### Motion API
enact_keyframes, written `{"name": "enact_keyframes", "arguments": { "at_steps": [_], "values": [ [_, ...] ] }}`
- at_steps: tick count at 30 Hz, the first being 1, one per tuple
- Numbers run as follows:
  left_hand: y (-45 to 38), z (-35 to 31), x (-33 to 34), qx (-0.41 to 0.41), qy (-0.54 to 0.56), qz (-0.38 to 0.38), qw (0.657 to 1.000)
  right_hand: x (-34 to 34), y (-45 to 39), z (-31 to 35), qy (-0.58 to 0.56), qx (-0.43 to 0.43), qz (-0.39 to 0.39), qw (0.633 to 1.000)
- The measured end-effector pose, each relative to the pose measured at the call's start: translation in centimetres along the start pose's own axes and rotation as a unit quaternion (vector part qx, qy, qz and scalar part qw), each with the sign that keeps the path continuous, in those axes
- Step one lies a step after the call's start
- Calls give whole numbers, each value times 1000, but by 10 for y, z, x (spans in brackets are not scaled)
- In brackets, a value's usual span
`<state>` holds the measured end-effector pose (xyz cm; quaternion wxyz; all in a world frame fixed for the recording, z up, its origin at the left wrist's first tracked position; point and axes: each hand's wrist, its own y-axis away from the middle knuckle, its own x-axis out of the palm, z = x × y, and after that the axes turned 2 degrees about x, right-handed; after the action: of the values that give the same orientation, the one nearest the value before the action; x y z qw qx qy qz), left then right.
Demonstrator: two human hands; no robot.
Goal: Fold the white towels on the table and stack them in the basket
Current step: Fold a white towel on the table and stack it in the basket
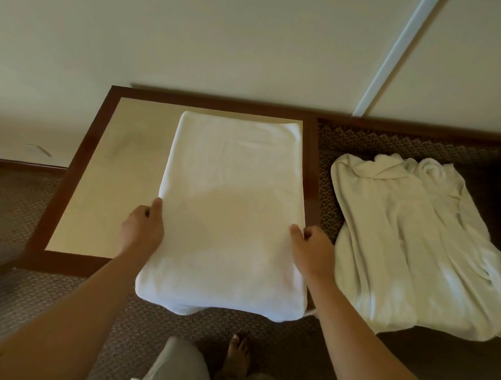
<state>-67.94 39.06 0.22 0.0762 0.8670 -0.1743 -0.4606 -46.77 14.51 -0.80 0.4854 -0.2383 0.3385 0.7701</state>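
Head view: folded white towel [229, 209] lies mid-frame on the table [103, 175], its near end overhanging; left hand [143, 228] and right hand [313, 251] each pinch a side edge, thumbs on top

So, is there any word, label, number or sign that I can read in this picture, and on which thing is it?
None: no readable text appears on the folded white terry towel, the dark-framed wooden table, the crumpled white cloth on the patterned carpet, or the wall.
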Motion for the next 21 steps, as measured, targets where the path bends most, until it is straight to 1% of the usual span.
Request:
{"name": "enact_keyframes", "arguments": {
  "at_steps": [3,6,8,11,14,16,18,20,21],
  "values": [
    [-3,3,0,25,-3,5,1000,-1,4,-7,-49,-12,-27,998],
    [1,8,10,54,-24,-18,998,3,7,-9,-23,11,-56,998],
    [1,4,12,35,-39,-27,998,5,1,-4,-19,31,-45,998],
    [-11,-12,8,-5,-41,-4,999,7,-15,9,-8,39,-26,999],
    [-31,-32,5,-19,23,27,999,6,-32,19,-6,22,-21,1000],
    [-41,-35,6,-27,49,28,998,7,-38,19,-21,16,-32,999],
    [-44,-27,11,3,3,4,1000,11,-38,15,-16,13,-51,998],
    [-38,-16,18,48,-55,-33,997,18,-38,11,22,8,-77,997],
    [-35,-15,20,59,-64,-50,995,20,-39,13,39,10,-83,996]
  ]
}}
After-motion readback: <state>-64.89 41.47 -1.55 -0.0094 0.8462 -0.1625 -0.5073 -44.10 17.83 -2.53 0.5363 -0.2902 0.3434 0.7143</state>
